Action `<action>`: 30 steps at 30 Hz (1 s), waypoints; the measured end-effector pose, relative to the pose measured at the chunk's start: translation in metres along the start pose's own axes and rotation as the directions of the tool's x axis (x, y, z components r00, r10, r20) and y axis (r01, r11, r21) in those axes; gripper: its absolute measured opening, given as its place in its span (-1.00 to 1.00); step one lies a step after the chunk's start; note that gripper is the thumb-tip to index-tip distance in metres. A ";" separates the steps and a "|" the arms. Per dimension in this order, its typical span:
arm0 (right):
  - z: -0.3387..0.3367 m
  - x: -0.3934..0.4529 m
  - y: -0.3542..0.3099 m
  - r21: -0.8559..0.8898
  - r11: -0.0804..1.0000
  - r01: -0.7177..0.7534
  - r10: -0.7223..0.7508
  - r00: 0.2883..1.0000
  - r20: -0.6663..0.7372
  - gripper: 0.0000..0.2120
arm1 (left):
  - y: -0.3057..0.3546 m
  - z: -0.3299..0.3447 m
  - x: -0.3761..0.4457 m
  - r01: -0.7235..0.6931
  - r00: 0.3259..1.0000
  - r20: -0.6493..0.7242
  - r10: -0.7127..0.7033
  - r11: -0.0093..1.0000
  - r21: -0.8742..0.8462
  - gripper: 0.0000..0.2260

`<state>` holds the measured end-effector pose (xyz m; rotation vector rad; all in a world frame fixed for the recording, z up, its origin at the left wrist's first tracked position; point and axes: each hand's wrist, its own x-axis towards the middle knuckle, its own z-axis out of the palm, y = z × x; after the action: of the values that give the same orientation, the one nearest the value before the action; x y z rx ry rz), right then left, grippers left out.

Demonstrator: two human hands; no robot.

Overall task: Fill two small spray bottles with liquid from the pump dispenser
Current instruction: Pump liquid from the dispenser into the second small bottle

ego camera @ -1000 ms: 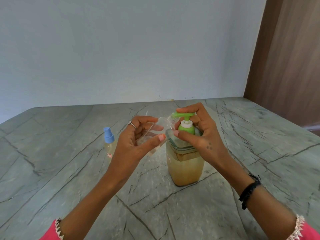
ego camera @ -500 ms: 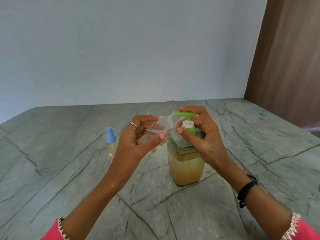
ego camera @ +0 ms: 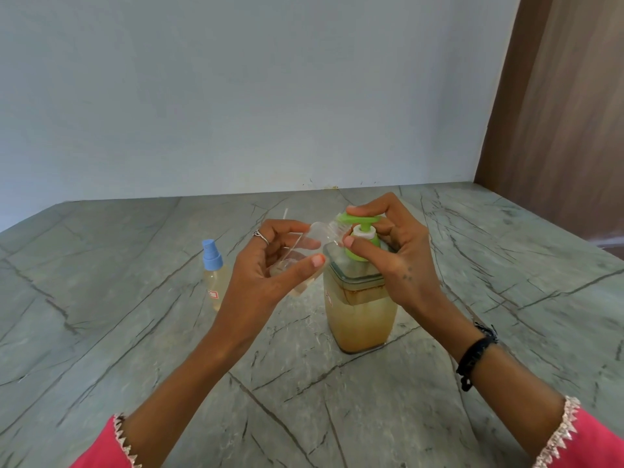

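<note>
pump head (ego camera: pixel 360 220): lime green, white collar
dispenser liquid (ego camera: pixel 359 324): cloudy amber
spray cap (ego camera: pixel 211 255): light blue
bench (ego camera: pixel 101 332): grey-green, dark veins

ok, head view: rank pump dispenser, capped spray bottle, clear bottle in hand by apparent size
1. Pump dispenser, clearly largest.
2. Capped spray bottle and clear bottle in the left hand: look alike; the clear one is tilted and partly hidden, so no ranking.

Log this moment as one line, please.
step: filling second bottle | left hand: holds clear bottle tilted at spout | right hand: on green pump | capped spray bottle: standing left
</note>
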<state>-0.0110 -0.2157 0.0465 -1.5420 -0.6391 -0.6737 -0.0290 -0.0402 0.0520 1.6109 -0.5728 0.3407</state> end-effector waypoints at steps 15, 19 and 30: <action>-0.004 -0.006 0.001 -0.092 0.995 0.049 -0.042 0.996 0.076 -0.62 | 0.003 0.003 -0.001 -0.026 0.999 -0.026 0.025 1.000 -0.008 -0.74; -0.003 -0.003 0.004 -0.103 0.994 0.022 -0.015 0.998 0.068 -0.80 | 0.003 0.001 0.000 -0.026 0.999 -0.032 0.026 1.000 0.001 -0.73; -0.003 0.000 0.004 -0.049 0.998 -0.048 0.050 0.998 0.046 -0.86 | 0.001 0.002 0.000 -0.013 0.999 -0.031 0.013 1.000 0.010 -0.68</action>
<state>-0.0079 -0.2189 0.0443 -1.6170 -0.6223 -0.6207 -0.0300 -0.0419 0.0528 1.6095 -0.5586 0.3783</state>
